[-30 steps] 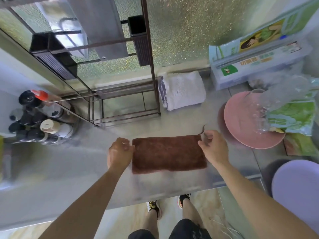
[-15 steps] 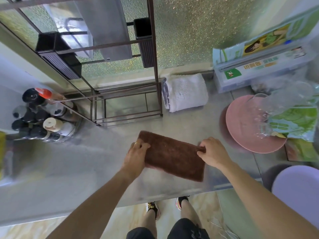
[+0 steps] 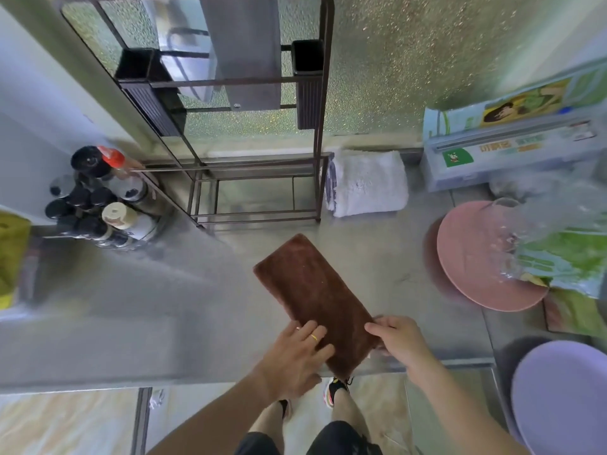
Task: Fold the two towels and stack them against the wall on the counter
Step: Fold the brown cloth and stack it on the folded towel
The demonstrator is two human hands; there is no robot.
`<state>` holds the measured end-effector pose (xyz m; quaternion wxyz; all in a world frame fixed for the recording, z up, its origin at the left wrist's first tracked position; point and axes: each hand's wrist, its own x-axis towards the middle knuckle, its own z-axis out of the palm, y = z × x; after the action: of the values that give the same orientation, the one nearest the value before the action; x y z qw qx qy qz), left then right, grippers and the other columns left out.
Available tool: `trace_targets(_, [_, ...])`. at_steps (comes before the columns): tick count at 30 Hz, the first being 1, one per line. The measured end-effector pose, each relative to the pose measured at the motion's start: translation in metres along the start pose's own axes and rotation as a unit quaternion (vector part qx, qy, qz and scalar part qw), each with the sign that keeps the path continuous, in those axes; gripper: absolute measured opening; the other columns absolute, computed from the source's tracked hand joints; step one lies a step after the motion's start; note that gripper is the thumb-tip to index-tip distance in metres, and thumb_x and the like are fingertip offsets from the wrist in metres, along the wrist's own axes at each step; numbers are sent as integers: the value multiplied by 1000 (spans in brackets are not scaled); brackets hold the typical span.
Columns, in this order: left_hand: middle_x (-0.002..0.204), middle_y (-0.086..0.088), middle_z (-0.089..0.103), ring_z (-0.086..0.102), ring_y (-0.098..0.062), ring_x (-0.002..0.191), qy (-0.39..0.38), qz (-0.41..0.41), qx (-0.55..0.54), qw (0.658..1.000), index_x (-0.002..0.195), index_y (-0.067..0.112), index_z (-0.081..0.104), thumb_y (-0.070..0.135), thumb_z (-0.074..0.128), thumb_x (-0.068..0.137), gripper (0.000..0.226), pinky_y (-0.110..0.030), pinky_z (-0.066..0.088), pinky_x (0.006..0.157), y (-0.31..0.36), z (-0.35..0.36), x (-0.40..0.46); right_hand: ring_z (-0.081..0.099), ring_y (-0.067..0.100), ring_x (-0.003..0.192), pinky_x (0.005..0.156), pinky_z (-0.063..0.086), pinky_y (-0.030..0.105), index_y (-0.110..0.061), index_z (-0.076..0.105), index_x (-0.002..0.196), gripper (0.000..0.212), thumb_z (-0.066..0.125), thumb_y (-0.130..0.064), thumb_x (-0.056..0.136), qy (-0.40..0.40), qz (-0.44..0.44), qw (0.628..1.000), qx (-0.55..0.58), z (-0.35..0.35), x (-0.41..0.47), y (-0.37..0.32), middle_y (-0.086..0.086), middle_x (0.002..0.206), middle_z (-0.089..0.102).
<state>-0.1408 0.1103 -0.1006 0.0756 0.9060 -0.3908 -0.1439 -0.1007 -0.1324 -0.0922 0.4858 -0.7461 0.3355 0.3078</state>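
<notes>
Left hand: the left hand [image 3: 297, 351] lies flat, palm down, on the near end of the brown towel [image 3: 315, 298]; the fingers are spread and closed around nothing, and one finger carries a gold ring.
Right hand: the right hand [image 3: 399, 339] is at the near right edge of the same towel, fingers bent and pinching the cloth at the corner.
Brown towel: a long folded strip with short plush pile, lying diagonally on the counter [image 3: 164, 307]; its near end reaches the counter's front edge.
White towel: the white towel [image 3: 366, 183] is folded into a thick fluffy block, placed against the wall of frosted glass [image 3: 394, 60], just beside the metal rack [image 3: 256, 192].
Containers: a round holder at the left keeps several spice bottles [image 3: 95, 198] with dark caps and one red cap; their contents I cannot tell.
Plates: a pink plate [image 3: 476, 257] carries a clear plastic bag with green packaging; a lilac plate [image 3: 558, 395] is at the lower right corner.
Surface: the counter is smooth, grey and a little shiny.
</notes>
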Motion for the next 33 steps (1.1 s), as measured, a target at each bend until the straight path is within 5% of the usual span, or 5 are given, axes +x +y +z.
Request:
trace_targets(9, [114, 9, 66, 58, -14, 124, 119, -171, -146, 967, 96, 28, 62, 36, 56, 95, 10, -32, 48, 106, 27, 35, -19, 75, 29, 62, 51, 56, 31, -13, 55, 79, 26, 75, 2, 83, -63, 2, 998, 31, -2, -34, -1, 12, 89, 76])
trace_targets(14, [92, 17, 74, 71, 1, 82, 201, -351, -466, 787, 102, 34, 64, 57, 53, 93, 27, -24, 60, 69, 6, -21, -26, 71, 22, 70, 66, 57, 30, -5, 74, 95, 16, 77, 0, 81, -106, -68, 991, 46, -7, -43, -58, 21, 90, 78])
trace_targets(18, [79, 11, 77, 73, 0, 73, 270, -419, -486, 718, 93, 25, 70, 21, 67, 93, 4, -11, 51, 64, -34, -57, -10, 72, 16, 74, 68, 56, 17, -7, 75, 106, 35, 80, 7, 74, -109, -176, 978, -14, 6, -26, -114, 13, 89, 79])
trace_targets(23, [70, -1, 77, 75, -18, 70, 224, -517, -512, 648, 84, 19, 67, 26, 67, 91, 10, -38, 58, 78, -81, -59, 7, 68, 17, 75, 72, 49, 30, -20, 80, 88, 9, 80, -23, 80, -8, -272, 950, -156, 47, 22, -157, 2, 81, 77])
trace_targets(33, [86, 10, 63, 60, -17, 91, 184, -573, -378, 704, 111, 29, 57, 46, 67, 82, 35, -32, 48, 76, -110, -37, 26, 67, 16, 96, 86, 51, 29, -20, 68, 112, 36, 78, -34, 81, 46, -280, 931, -230, 84, 69, -162, -1, 106, 73])
